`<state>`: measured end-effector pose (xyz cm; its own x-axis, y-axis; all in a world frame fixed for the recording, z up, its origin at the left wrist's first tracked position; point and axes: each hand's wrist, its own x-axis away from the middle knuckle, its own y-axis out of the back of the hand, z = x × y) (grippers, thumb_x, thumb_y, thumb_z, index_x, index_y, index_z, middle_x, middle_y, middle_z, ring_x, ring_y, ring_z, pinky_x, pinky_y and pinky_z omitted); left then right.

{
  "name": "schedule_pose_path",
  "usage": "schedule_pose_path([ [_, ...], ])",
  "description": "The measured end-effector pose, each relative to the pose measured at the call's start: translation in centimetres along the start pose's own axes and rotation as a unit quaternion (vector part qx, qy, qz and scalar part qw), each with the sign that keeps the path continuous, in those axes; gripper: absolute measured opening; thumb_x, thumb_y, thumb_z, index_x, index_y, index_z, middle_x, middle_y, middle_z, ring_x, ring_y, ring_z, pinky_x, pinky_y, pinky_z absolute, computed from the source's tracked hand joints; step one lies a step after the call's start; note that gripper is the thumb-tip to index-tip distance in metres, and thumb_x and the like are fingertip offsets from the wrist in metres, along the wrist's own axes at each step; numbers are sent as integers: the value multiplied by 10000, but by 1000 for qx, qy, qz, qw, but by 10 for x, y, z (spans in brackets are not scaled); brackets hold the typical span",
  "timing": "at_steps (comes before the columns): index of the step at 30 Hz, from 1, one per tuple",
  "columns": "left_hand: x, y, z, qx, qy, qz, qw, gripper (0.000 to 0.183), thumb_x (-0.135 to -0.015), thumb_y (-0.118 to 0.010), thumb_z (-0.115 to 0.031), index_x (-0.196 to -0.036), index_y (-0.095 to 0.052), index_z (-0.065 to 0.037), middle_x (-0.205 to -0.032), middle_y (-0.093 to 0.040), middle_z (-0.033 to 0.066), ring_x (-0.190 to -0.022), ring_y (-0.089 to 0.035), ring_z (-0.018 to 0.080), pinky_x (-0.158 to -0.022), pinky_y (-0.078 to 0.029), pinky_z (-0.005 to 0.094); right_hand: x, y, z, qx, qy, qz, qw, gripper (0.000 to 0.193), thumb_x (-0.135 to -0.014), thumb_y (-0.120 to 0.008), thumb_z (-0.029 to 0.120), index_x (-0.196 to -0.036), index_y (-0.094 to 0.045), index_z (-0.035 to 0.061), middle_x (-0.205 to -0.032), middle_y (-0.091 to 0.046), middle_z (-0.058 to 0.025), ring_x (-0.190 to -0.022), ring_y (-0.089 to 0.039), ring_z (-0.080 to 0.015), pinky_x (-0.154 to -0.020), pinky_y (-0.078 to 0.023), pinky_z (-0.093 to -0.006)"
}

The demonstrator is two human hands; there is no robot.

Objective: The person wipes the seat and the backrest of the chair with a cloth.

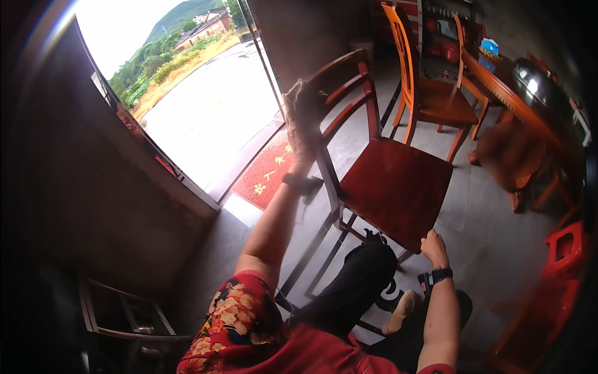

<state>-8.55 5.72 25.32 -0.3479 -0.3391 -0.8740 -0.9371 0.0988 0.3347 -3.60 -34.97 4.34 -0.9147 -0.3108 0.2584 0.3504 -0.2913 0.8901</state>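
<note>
Dark red chair [392,174] stands at mid-scene on the grey floor [467,230], in front of the wearer. Its backrest [346,91] is on the far left side; its seat [405,196] reaches out to the right and near. Long axis runs up the backrest posts, which lean left in this bent view.

Left hand [301,134] is raised at the upper part of the chair's left post, the chair lying to its right. Pale strands [299,88] show about the fingers. Blur here: cannot tell whether they clamp the post or only rest against it.

Right hand [434,247] is low, at the seat's near right corner; from it the chair lies left and far. Fingers curled in together; whether they close on the seat's edge, cannot tell. For the backrest, the left hand is nearer; for the seat's near corner, the right. The chair spans the gap between them on a slant.

Dark band on each wrist. Black-trousered knee [374,258] near the seat's near side; beige shoe [402,311] below, to the right.

Surroundings: red mat [265,162] at the bright doorway, left. Orange chair [445,103] beyond, far right. Round desk [507,90] farther right, carrying a shiny dome [532,84]; brown stool [507,149] beside it. Red plastic stool [560,274] at the right edge.
</note>
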Motion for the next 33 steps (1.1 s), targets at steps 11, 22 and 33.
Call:
schedule_pose_path([
  [11,87,-62,27,231,198,-39,952,501,-969,-494,-153,-1425,-302,-70,-1292,-444,186,-1163,-483,319,-955,-429,419,12,12,0,25,12,12,1000,396,-888,-610,173,-1160,-514,-98,-1082,-631,-306,-1028,-613,-439,-902,-497,-471],
  [22,239,-83,58,262,253,163,917,311,-971,-533,-163,-1257,-488,-47,-1172,-559,118,-1070,-543,187,-888,-458,364,1,1,-3,12,15,5,1000,345,-866,-626,197,-1075,-553,-67,-1052,-633,-314,-1027,-605,-455,-899,-489,-496],
  [33,163,-2,45,312,222,76,921,193,-925,-564,-106,-1043,-629,32,-911,-658,152,-864,-621,209,-759,-487,359,3,1,-6,-8,-6,4,1000,385,-917,-561,227,-1141,-476,-74,-1082,-624,-322,-1044,-607,-444,-905,-496,-484],
])
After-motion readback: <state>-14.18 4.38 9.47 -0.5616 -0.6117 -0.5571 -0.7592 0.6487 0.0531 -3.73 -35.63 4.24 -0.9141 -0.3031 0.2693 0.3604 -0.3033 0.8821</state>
